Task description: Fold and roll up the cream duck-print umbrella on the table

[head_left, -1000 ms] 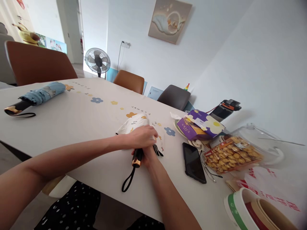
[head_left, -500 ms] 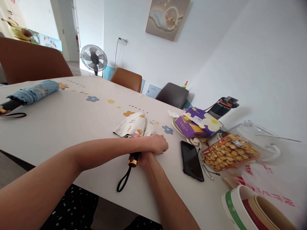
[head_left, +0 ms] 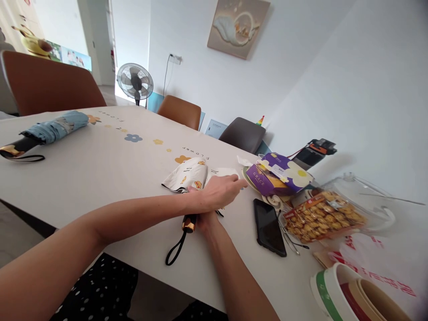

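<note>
Head view shows a white table (head_left: 110, 171) with printed flowers, and on it, in front of the person, a folded white umbrella (head_left: 185, 174) with a small cartoon print and dark edging. Its short black handle with a gold end (head_left: 189, 224) points toward the person, a black wrist loop (head_left: 175, 250) lying on the tabletop. The right hand (head_left: 207, 217), mostly hidden, grasps the umbrella just above the handle, one fingertip visible on its left side. Crossing over it, the left hand (head_left: 221, 193) has fingers stretched rightward above the fabric; whether they grip any cloth cannot be told. To the right lies a black smartphone (head_left: 270, 228), with a purple cardboard box (head_left: 279, 174) beyond it. Well apart, toward the left edge, rests a folded light-blue umbrella (head_left: 56, 128).
</note>
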{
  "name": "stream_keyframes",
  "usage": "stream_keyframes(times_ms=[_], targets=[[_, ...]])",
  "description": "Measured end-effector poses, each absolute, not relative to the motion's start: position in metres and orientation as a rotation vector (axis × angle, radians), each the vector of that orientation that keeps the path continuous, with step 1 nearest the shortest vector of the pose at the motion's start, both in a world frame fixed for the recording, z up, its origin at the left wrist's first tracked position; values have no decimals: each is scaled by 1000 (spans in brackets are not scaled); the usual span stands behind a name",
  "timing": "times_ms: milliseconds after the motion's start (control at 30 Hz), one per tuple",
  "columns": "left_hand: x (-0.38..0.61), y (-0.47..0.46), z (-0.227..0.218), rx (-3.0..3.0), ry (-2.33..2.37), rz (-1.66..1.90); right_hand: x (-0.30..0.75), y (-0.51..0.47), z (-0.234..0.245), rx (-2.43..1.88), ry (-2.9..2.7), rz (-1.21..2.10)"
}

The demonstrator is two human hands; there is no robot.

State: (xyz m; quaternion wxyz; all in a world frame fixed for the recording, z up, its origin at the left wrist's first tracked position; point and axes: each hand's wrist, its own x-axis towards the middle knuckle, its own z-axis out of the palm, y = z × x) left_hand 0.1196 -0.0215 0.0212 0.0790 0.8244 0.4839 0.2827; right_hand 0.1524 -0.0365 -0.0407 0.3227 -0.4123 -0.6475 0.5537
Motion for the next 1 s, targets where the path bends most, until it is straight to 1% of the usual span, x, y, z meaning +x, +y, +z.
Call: stream_keyframes(times_ms=[100, 167, 233, 333, 433, 533, 600, 700, 800, 867, 933, 1000], targets=[[101, -20, 29, 2388, 1564, 1123, 152, -45, -35, -1132, -1291, 1748], [84, -18, 34, 2313, 1642, 1278, 151, -47, -30, -1159, -1049, 1879], [65, -18, 38, 2256, 1729, 1376, 150, -48, -27, -1165, -897, 1928], [36, -24, 36, 2203, 1843, 1426, 149, -47, -24, -1156, -776, 1942], [14, -34, 25, 2099, 1911, 1421, 151, -46, -23, -1117, -736, 1949], [-1, -42, 14, 1861, 1945, 1387, 155, -44, -22, -1055, -735, 1978], [-7, -46, 9, 1641, 1853, 1372, 158, -42, -20, -991, -742, 2014], [-14, -54, 4, 1352, 1586, 1361, 160, -40, -21, -914, -752, 2050], [-24, -62, -3, 1288, 1428, 1271, 160, -41, -23, -995, -787, 1985], [-34, -66, -8, 1370, 1490, 1104, 159, -43, -23, -1090, -832, 1906], [-43, -68, -9, 1452, 1686, 967, 157, -45, -22, -1177, -867, 1826], [-47, -68, -6, 1485, 1897, 981, 155, -47, -20, -1280, -891, 1751]])
